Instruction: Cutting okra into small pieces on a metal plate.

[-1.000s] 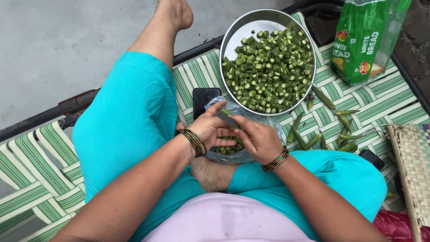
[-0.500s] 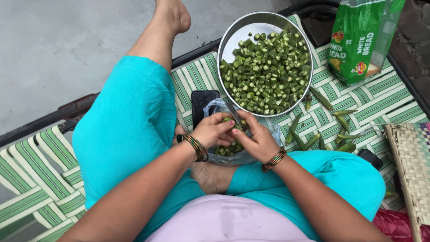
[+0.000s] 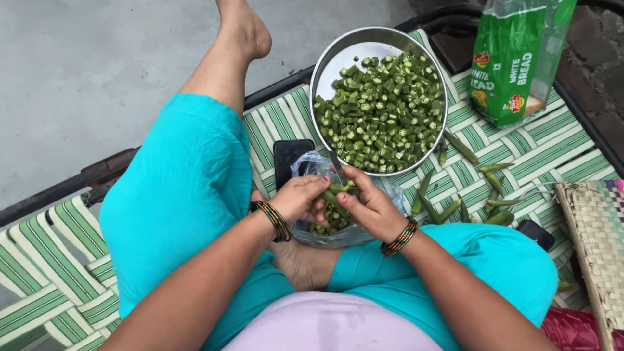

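My left hand [image 3: 298,198] and my right hand [image 3: 372,207] meet over my lap, both closed around a green okra pod [image 3: 335,197]. My right hand also grips a small knife [image 3: 337,166] whose blade points up toward the bowl. Under the hands lies a clear plastic bag [image 3: 305,162] holding green okra trimmings [image 3: 328,222]. Just beyond stands a round steel bowl [image 3: 327,62] heaped with cut okra pieces [image 3: 383,110].
I sit cross-legged on a green-and-white woven cot [image 3: 539,149]. A black phone [image 3: 287,159] lies beside the bag. Several whole okra pods [image 3: 455,207] lie to the right. A green bread bag [image 3: 513,58] stands at the back right; a woven straw mat [image 3: 595,240] at the right edge.
Both hands have drawn slightly down and toward me with the okra. The knife blade now stands more upright between the fingers. The view has shifted a little.
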